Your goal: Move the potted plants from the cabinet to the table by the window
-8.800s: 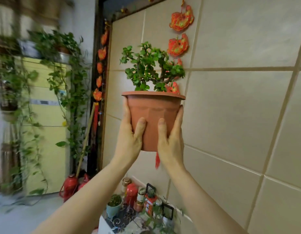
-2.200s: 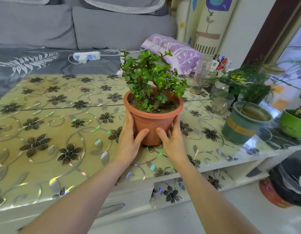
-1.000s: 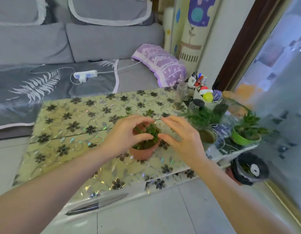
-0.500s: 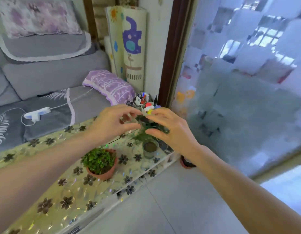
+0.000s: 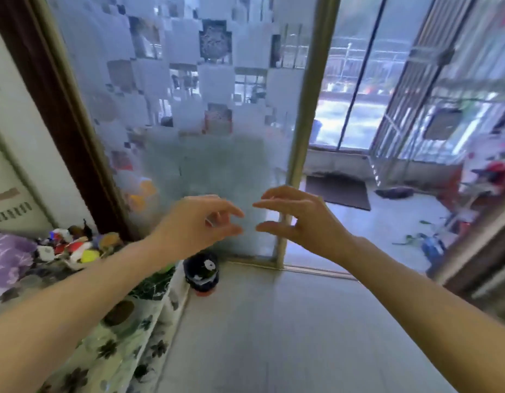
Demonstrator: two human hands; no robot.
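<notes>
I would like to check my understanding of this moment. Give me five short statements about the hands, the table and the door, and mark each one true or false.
1. Both hands are empty. True: the left hand and the right hand hold nothing.
2. The right hand grips a terracotta pot. False: it is open in the air, with no pot in it.
3. The flower-patterned table lies at the lower left. True.
4. The two hands are clasped together. False: a gap separates their fingertips.
5. A dark pot stands on the table. False: it stands on the floor beside the table, near the frosted glass door.
</notes>
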